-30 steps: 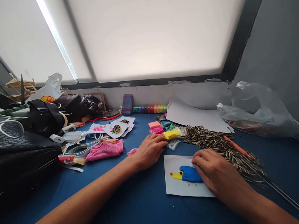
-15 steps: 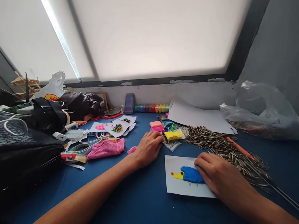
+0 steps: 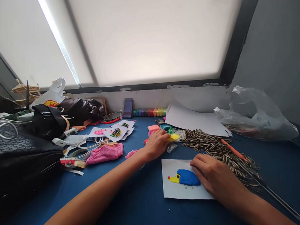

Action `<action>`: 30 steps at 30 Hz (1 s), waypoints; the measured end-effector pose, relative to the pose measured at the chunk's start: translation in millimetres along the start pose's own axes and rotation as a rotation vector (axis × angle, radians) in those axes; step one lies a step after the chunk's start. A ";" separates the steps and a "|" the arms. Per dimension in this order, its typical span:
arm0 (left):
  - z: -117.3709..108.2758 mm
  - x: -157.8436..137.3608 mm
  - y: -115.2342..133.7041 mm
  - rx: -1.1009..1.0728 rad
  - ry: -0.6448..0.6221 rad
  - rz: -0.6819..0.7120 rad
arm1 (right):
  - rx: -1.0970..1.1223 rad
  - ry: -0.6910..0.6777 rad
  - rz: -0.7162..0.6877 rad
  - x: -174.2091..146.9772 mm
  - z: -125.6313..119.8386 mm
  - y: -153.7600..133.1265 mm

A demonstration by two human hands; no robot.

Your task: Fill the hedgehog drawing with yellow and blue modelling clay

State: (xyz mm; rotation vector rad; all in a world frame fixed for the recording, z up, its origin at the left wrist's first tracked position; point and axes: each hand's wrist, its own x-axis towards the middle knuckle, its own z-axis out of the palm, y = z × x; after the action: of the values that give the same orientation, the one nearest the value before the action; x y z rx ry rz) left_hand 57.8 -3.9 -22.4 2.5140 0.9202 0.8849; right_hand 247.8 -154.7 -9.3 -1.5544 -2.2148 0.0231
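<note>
My right hand (image 3: 214, 173) rests over the right side of a white paper card (image 3: 172, 190), fingers apart from the thumb and lying on it. The card bears a flat clay animal (image 3: 189, 177) with a blue body, yellow snout, red nose and drawn legs; my hand lies beside its right end. Farther back, my left hand (image 3: 157, 144) is curled over the left part of a yellow clay block (image 3: 174, 137), fingertips hidden. Around that hand lie a salmon-pink clay block (image 3: 153, 128) and a clear plastic wrapper (image 3: 171, 148).
Sunflower seeds (image 3: 203, 140) lie heaped on the right, with an orange stick (image 3: 235, 150) and a metal rod (image 3: 280, 194). White sheets (image 3: 192, 120) and a plastic bag (image 3: 259, 121) are behind. On the left are a pink cloth (image 3: 105, 153), finished cards (image 3: 117, 132) and a black bag (image 3: 25, 154).
My left hand has moved forward and right, now covering part of the yellow clay block. My right hand stays on the card. The whole view has shifted slightly.
</note>
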 end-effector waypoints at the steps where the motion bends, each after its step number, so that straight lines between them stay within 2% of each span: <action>1: -0.8 2.4 -0.4 -0.042 0.015 -0.024 | 0.035 0.013 0.015 0.8 -1.8 -0.5; 5: -16.0 4.3 5.0 -0.294 0.000 -0.100 | 0.188 0.078 0.125 3.7 -10.7 -3.1; 9: -28.5 -0.3 22.4 -0.611 -0.152 -0.169 | 0.337 0.151 0.279 5.4 -18.7 -3.4; 12: -25.8 -4.8 34.0 -0.778 -0.280 -0.217 | 0.463 0.194 0.362 7.5 -22.8 -1.9; 18: -15.1 -13.3 47.3 -1.217 -0.452 -0.335 | 0.695 0.095 0.380 11.1 -27.0 -5.2; 24: -18.9 -21.9 58.0 -1.087 -0.426 -0.299 | 0.832 0.017 0.384 8.8 -29.8 -13.5; 30: -19.7 -24.4 56.4 -1.092 -0.485 -0.257 | 0.910 0.003 0.426 9.3 -32.3 -16.6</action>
State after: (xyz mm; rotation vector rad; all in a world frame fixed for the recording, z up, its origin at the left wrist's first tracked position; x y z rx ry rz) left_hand 56.7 -60.3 9.0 1.4975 0.3897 0.4445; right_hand 241.8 -159.9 27.3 -1.3964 -1.4499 0.9946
